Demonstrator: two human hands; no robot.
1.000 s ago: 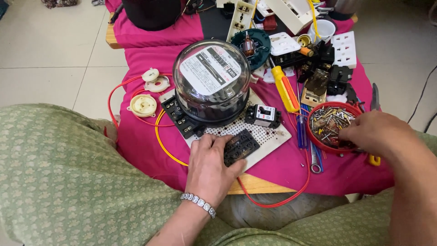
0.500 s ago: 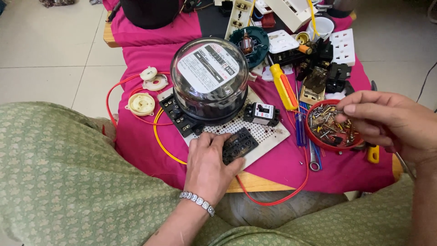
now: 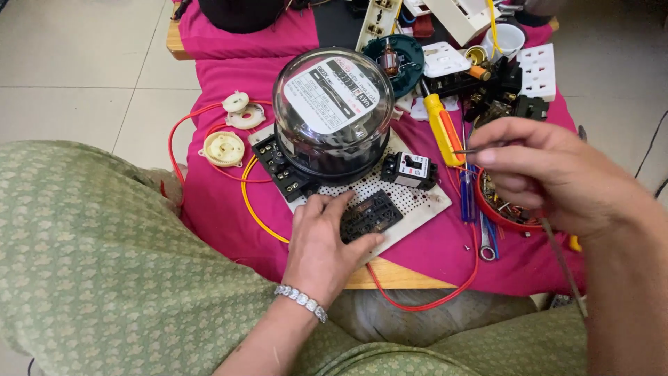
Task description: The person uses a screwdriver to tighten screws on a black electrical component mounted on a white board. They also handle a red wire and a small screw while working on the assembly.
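left hand (image 3: pixel 321 247) beside white-labelled round meter (image 3: pixel 332 111)

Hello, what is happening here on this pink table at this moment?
A person sits at a low table with a pink cloth. The left hand presses a small black ribbed block onto a white perforated board. The right hand pinches a thin metal screw above a red round bowl of small parts. A glass-domed meter stands behind.
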